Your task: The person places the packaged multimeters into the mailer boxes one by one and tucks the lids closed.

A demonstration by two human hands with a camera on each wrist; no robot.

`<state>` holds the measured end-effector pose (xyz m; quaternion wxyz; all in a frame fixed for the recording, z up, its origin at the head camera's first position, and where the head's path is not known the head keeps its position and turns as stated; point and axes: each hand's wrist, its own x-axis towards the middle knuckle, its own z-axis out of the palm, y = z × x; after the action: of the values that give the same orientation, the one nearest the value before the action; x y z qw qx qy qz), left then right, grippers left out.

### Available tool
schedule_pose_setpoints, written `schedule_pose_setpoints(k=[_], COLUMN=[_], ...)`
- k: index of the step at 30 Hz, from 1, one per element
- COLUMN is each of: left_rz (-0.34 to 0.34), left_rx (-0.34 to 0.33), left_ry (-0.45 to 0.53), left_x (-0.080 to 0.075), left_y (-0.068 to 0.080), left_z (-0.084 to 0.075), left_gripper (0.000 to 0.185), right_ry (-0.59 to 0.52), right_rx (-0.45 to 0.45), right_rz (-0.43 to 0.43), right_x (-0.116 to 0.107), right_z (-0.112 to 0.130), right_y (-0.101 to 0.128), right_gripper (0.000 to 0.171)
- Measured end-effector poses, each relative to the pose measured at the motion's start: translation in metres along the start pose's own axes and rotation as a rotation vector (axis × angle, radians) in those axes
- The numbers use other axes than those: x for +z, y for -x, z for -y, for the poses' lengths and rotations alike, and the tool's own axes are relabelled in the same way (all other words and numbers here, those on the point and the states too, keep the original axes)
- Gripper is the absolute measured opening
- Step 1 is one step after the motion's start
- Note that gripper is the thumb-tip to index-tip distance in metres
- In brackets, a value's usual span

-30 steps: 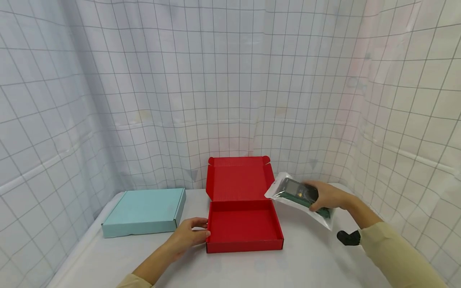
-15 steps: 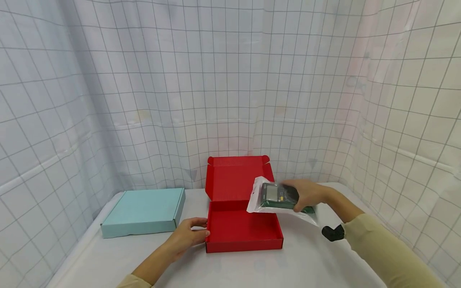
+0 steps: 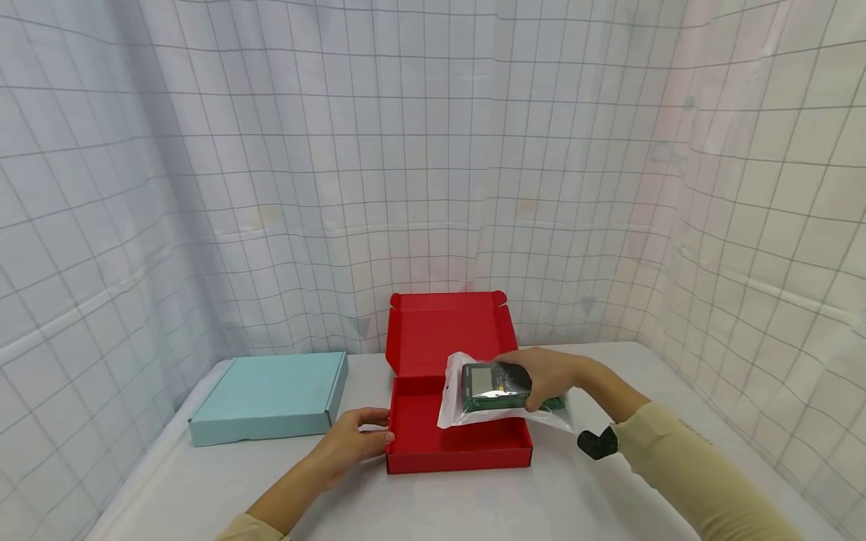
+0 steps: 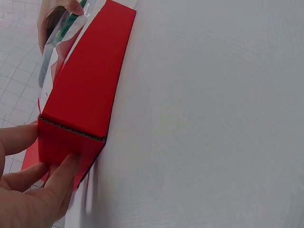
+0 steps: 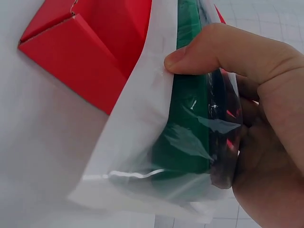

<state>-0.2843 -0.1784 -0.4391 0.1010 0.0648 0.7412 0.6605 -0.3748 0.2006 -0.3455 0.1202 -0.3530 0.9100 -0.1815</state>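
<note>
A person's two bare hands, left hand (image 3: 352, 443) and right hand (image 3: 544, 373), with beige long sleeves (image 3: 690, 481) and a black wrist-mounted camera (image 3: 595, 443).

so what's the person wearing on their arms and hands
Both arms are in long beige sleeves; the right sleeve shows most, the left sleeve only at its cuff. A small black device sits at the right wrist. Both hands are bare, with no gloves or rings visible.

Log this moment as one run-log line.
right hand: holds bagged device above red box | left hand: touches box corner | blue box: closed
</note>
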Motion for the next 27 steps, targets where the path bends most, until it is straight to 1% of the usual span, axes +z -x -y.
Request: schedule_pose_setpoints(k=[5, 11, 18, 22, 27], left_rz=[0.001, -0.022, -0.025, -0.034, -0.056], left_rx=[0.002, -0.006, -0.005, -0.006, -0.034], left_ry=[-0.002, -0.015, -0.023, -0.037, -0.062], left_x=[0.001, 0.003, 0.003, 0.003, 0.003], left_y=[0.000, -0.001, -0.001, -0.002, -0.002], left_z=[0.001, 0.001, -0.001, -0.002, -0.003], left_gripper=[0.055, 0.055, 0.057, 0.058, 0.060], right_ry=[-0.005, -0.014, -0.022, -0.030, -0.030], right_rx=[-0.008, -0.011, -0.056, -0.061, -0.047], right_rz=[0.016, 0.034, 0.055, 0.068, 0.086], right_x=[0.005, 0.007, 0.010, 0.014, 0.022], right_z=[0.004, 0.007, 0.010, 0.015, 0.021], right_y=[-0.006, -0.011, -0.019, -0.023, -0.032], right_gripper=[0.092, 0.090, 0.088, 0.088, 0.087])
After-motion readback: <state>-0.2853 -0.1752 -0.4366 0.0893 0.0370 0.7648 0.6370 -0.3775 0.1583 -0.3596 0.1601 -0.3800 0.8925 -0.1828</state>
